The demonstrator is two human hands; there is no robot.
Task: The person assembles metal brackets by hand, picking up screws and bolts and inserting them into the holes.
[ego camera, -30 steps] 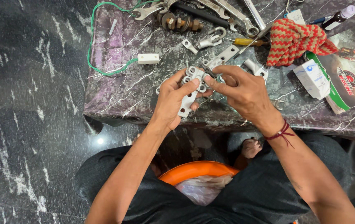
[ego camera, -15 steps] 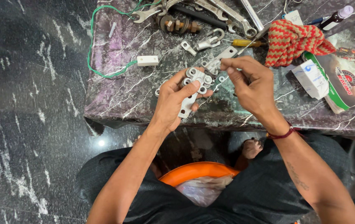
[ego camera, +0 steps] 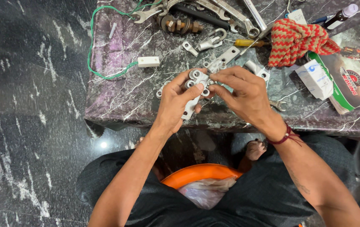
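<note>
My left hand (ego camera: 179, 102) grips a bundle of silver metal cable lugs (ego camera: 196, 84) above the near edge of a marble-topped low table (ego camera: 117, 96). My right hand (ego camera: 242, 94) is close beside it, its fingertips pinching at the top of the same bundle. Several more loose lugs (ego camera: 213, 46) lie on the table just beyond my hands. What my right fingertips hold apart from the bundle is hidden.
Spanners (ego camera: 230, 17), a rusty bolt assembly (ego camera: 178, 24), a yellow-handled screwdriver (ego camera: 249, 43), a green wire (ego camera: 93, 50) with a white block (ego camera: 148, 62), a red knitted cloth (ego camera: 297, 40), a small white box (ego camera: 314, 79) and a magazine (ego camera: 356, 75) lie on the table. An orange bowl (ego camera: 196, 174) sits between my legs.
My right hand lifted away to the loose lugs behind the bundle, then came back; its fingertips now meet the top of the bundle. My left hand stayed almost still.
</note>
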